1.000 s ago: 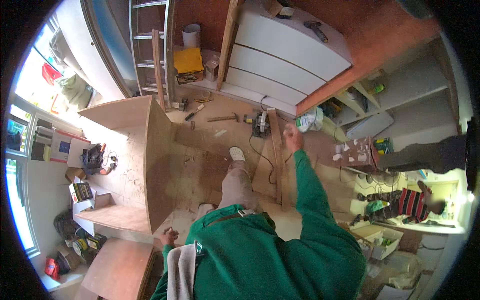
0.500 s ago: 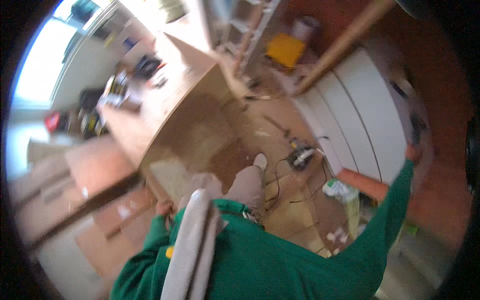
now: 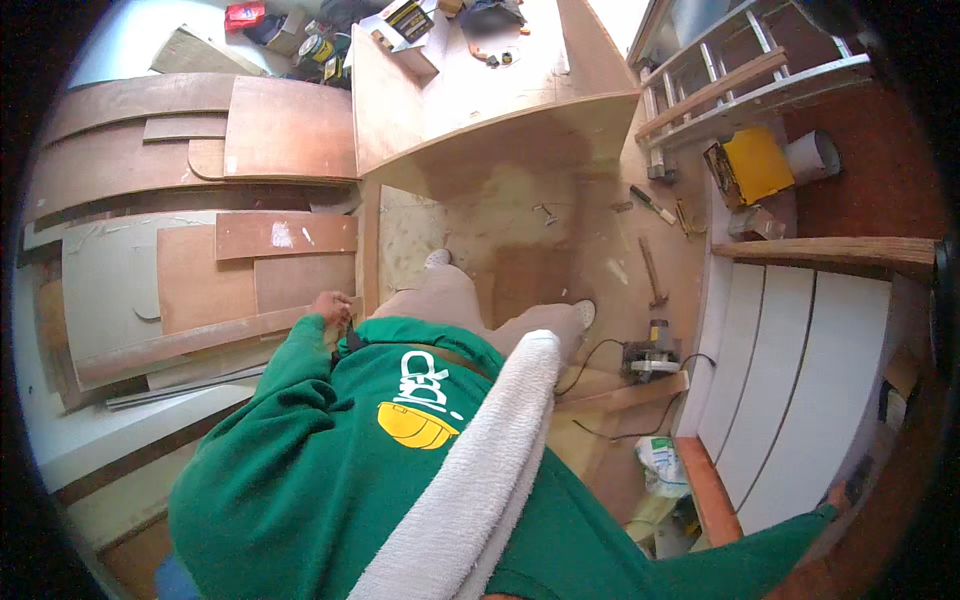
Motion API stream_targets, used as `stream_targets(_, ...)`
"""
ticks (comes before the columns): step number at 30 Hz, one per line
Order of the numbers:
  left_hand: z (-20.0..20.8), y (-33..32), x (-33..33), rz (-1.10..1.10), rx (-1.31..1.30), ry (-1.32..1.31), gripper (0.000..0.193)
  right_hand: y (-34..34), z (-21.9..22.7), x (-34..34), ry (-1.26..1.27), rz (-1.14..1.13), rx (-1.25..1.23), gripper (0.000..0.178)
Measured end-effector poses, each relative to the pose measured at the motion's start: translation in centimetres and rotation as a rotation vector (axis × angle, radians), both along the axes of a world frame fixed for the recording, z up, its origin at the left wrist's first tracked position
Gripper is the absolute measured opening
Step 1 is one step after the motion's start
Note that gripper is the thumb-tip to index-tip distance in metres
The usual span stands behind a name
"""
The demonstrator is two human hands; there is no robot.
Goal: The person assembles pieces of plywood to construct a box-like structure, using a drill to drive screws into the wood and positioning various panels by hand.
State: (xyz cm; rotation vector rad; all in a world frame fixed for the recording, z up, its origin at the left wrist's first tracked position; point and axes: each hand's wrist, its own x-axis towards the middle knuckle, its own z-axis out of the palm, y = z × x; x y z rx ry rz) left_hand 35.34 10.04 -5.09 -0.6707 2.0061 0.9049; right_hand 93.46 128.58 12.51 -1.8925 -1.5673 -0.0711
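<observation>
My left hand (image 3: 334, 306) is beside my waist, near the wooden upright at the open box's left edge. Its fingers are curled, and a dark strap-like piece hangs just below them; what they hold, if anything, is hidden. Far to the lower right, my right hand (image 3: 842, 492) reaches past the white panelled boards (image 3: 790, 370). It seems closed round something dark in shadow, too dim to name. A pale towel (image 3: 470, 450) hangs down my green sweatshirt (image 3: 300, 430). Ahead of me stands a large plywood box (image 3: 500, 130), and my feet are on the floor below it.
A corded power tool (image 3: 652, 358) lies on the floor with its cable looping, close to a hammer (image 3: 653, 272). Plywood sheets (image 3: 290, 130) are stacked at left. An aluminium ladder (image 3: 770, 100), a yellow box (image 3: 757, 165) and a wooden beam (image 3: 830, 250) occupy the right. A plastic bag (image 3: 662, 465) sits nearby.
The whole view has turned, so the stacked sheets now show more fully at left and the picture is sharper. My right hand sits lower in the picture; my left remains near my waist.
</observation>
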Motion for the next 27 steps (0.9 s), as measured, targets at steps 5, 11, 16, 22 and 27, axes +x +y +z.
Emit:
stream_targets(5,0.2,-2.4,-6.7,-0.156,-0.115,0.237,0.022,-14.8,1.8,-6.2,0.637,0.285,0.234,0.065)
stream_targets(11,-3.6,-9.8,-23.7,-0.388,-0.025,0.787,0.025,-47.1,0.4,-24.4,1.135,0.790,-0.172,0.035)
stream_targets(16,-2.9,-9.9,-36.1,-0.436,0.026,0.829,0.024,-73.7,-10.9,-38.3,1.302,0.642,-0.678,0.026)
stream_targets(22,-2.6,-11.8,-43.8,-0.495,0.167,0.953,0.026,-98.5,-18.5,-56.9,1.507,0.476,-0.995,0.027)
stream_targets(27,-7.1,-10.8,-47.5,-0.664,0.263,1.223,0.025,-110.9,-16.4,-68.8,1.159,0.686,-0.881,0.025)
